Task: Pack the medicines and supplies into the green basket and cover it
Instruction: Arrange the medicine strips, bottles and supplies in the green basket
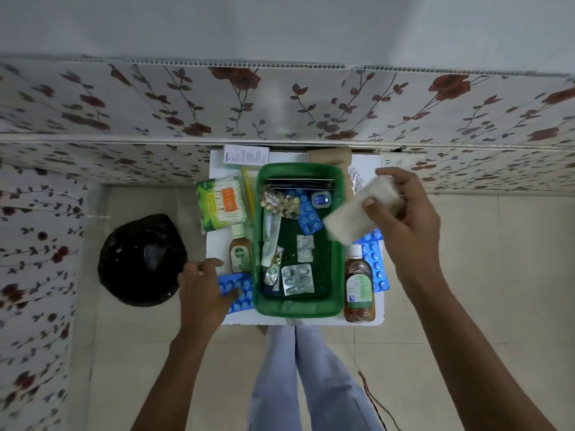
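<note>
Packing partly done: your right hand (407, 219) grasps a white gauze roll (357, 213) at the green basket's (292, 309) three o'clock rim; your left hand (205, 290) touches a blue blister pack (239, 293) at seven o'clock. Bottles, cotton swabs (222, 203) remain outside on the counter (298, 321); no cover is on.

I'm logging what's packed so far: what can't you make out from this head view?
- White roll: blurred, partly wrapped by the right hand; type unclear.
- Blue blister strip: partly under the left hand.
- Bottle labels: too small.
- Basket cover: not identifiable.
</note>
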